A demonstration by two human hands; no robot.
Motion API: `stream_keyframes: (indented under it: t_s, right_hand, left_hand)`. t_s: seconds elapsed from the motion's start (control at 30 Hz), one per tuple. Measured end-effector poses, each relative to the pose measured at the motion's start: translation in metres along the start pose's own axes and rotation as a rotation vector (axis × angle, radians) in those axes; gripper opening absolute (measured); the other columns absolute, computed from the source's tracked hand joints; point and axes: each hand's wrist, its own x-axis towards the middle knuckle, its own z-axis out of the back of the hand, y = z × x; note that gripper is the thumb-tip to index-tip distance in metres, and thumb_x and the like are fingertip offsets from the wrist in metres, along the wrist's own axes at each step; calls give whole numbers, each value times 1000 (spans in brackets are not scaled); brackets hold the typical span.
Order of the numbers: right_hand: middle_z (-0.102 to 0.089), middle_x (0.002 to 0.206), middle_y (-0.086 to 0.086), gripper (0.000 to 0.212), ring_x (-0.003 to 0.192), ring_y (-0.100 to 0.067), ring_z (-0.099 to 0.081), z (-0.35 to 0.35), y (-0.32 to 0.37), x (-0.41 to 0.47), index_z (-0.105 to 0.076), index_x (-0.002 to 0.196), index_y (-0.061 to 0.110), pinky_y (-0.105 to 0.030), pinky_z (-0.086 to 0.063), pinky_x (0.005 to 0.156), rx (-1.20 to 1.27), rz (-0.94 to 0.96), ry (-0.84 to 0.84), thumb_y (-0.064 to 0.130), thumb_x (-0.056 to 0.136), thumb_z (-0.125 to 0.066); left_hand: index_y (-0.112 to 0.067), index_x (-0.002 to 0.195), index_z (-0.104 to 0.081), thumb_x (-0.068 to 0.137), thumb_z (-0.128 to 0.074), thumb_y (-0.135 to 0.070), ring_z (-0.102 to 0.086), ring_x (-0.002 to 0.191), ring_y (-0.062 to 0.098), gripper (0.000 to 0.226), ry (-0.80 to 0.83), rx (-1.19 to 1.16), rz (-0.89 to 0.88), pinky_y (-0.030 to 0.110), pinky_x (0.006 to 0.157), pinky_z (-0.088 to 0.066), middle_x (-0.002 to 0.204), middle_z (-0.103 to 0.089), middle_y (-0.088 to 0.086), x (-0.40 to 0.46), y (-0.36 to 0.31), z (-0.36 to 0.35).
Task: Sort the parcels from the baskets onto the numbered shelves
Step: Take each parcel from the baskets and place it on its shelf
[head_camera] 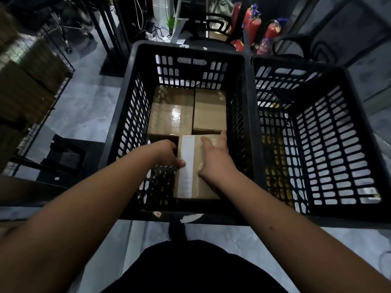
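We are reaching both hands down into the middle basket (135, 85) at the centre of the frame. Our left hand (169, 153) is curling its fingers over the left edge of the near box (196, 182), the thumb lying on the white label (186, 166) that runs down the box's top. Our right hand (215, 155) is lying flat on the right half of the same box, fingers straight and spread, the fingertips reaching its far edge. The box is sitting low in the basket, toward the near wall and right of the middle, with bare mesh floor showing to its left.

Just beyond it, two more boxes are lying side by side against the far wall: the left box (171, 111), with glossy tape catching light, and the right box (209, 111), touching each other along one seam.

A second basket (359, 115) is standing just beside the first, at the right of the frame; what lies in its bottom is too dark to tell. Red extinguishers (254, 28) are standing at the top, right of centre. A wire shelf (63, 66) with brown cartons is blurring past at the upper left.
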Motion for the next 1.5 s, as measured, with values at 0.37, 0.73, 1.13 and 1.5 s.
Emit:
stream_keyframes:
  t_s: [0.37, 0.73, 1.13, 1.5]
  right_hand:
    - [-35, 156, -22, 132, 128, -34, -56, 7, 0, 6, 25, 162, 26, -41, -52, 99, 145, -164, 72, 25, 85, -82]
    - [-55, 144, -8, 127, 121, -29, -61, 38, -2, -6, 9, 166, 28, -33, -54, 88, 451, -114, 28, 29, 82, -86]
    - [-75, 107, 3, 47, 101, -19, -68, 85, 8, -11, -71, 116, 17, -47, -53, 90, 1133, -97, -22, 54, 106, -45]
    - [-77, 115, -9, 44, 106, -24, -73, 80, 10, -14, -66, 127, 15, -43, -58, 89, 1376, -128, -81, 44, 113, -36]
  left_hand:
    - [-13, 134, -64, 98, -72, -26, -64, 102, 19, 39, -68, -27, 15, 32, 78, -54, 125, -69, 5, -23, -5, -2]
    - [-16, 132, -64, 93, -79, -26, -70, 104, 19, 43, -214, -331, -94, 38, 86, -60, 122, -72, 0, -79, -9, 6]
    - [-19, 139, -63, 106, -59, -34, -70, 101, 16, 36, -544, -716, -162, 41, 83, -61, 119, -71, -1, -121, -25, 24]
    - [-12, 113, -70, 110, -49, -38, -69, 95, 23, 33, -615, -1112, -153, 39, 78, -57, 102, -72, 3, -129, -20, 15]
